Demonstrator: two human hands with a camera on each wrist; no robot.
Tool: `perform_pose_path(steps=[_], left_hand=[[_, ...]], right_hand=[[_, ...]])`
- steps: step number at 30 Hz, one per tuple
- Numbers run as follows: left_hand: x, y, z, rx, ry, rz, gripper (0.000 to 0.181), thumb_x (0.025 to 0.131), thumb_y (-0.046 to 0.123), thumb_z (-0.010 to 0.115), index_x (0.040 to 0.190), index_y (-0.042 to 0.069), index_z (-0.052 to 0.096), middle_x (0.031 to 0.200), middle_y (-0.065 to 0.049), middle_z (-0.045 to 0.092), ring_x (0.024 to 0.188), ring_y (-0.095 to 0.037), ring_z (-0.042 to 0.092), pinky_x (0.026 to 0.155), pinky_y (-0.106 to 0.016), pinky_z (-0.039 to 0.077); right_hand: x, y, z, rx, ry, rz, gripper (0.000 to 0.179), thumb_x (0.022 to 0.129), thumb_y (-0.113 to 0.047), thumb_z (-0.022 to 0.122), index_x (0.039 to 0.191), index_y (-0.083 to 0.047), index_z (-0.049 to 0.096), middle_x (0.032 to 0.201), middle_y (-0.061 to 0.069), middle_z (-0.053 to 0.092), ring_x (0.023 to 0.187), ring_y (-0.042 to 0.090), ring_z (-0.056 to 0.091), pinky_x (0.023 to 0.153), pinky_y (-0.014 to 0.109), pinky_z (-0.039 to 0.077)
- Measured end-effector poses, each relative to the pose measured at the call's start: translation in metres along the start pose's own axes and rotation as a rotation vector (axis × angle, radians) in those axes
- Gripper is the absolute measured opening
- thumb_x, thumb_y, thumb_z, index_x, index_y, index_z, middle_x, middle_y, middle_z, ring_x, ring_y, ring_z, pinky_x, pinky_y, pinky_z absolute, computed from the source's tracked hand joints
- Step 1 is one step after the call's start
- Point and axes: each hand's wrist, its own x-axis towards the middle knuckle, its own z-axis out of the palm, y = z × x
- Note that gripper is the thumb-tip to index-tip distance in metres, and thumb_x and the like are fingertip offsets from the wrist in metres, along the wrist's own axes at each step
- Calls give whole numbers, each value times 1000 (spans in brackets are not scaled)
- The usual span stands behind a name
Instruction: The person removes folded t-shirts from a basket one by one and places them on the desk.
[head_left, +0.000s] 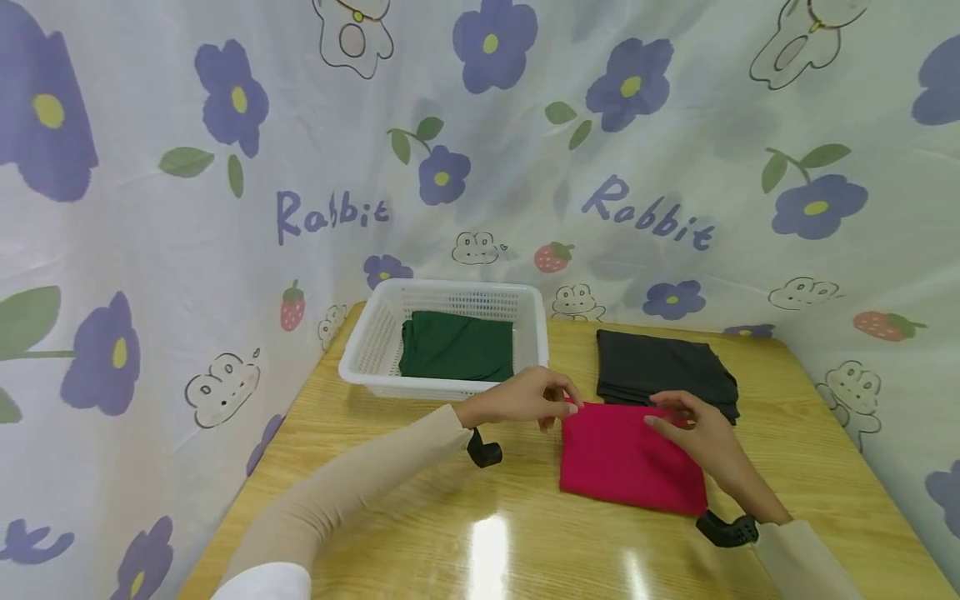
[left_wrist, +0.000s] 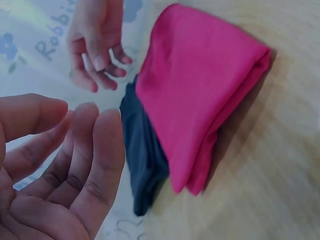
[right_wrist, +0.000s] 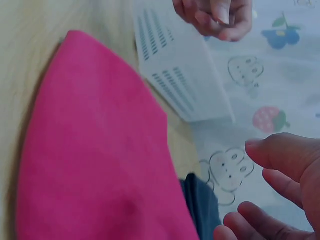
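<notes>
A folded pink-red cloth (head_left: 630, 462) lies on the table in front of the person, its layers showing along one edge in the left wrist view. The left hand (head_left: 527, 396) hovers by the cloth's far left corner, fingers loosely bent and holding nothing. Over the cloth's far right part is the right hand (head_left: 701, 437), its thumb and fingers apart with nothing between them. Both wrist views show gaps between the hands and the pink cloth (left_wrist: 200, 75). Just behind it lies a folded black cloth (head_left: 663, 367), partly covered by the pink one in the wrist views.
A white plastic basket (head_left: 442, 387) with slotted walls stands at the back left of the wooden table (head_left: 420, 533). Inside it lies a folded dark green cloth (head_left: 457, 346). A patterned curtain (head_left: 510, 150) encloses the table at the back and sides.
</notes>
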Motion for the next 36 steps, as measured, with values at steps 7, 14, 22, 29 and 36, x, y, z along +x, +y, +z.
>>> perform_pose_path(steps=[7,14,22,29,36], left_hand=[[-7,2,-30,61,73,-5,14,104,24,65,113,17,73,83,-10,67,68,-28,67,70,-47,59],[-18,3,-64,106,160,-32,25,105,23,63,121,6,72,88,-16,69,70,-28,66,66,-38,58],[-30,-5,-97,99,252,-102,19,105,24,63,118,15,73,94,-9,70,81,-40,67,67,-39,58],[-42,-16,-128,90,323,-193,20,106,24,62,119,13,71,98,-12,68,87,-40,66,70,-41,58],[-52,-32,-156,115,408,-239,21,107,21,59,120,9,70,104,-20,67,91,-46,65,75,-49,58]], right_hand=[[13,-13,6,61,-36,-43,48,95,-40,75,134,-16,62,131,12,65,112,28,65,83,26,56],[29,-34,15,135,-71,-94,47,96,-35,76,136,-16,61,132,14,64,110,27,65,85,27,55],[53,-57,31,161,-98,-106,46,96,-30,76,138,-18,59,131,9,66,112,25,66,87,33,56],[77,-80,45,185,-117,-122,49,95,-38,77,137,-19,59,130,8,66,113,26,65,91,43,55],[99,-95,62,238,-142,-128,52,96,-37,76,139,-16,59,130,10,65,114,28,63,93,47,54]])
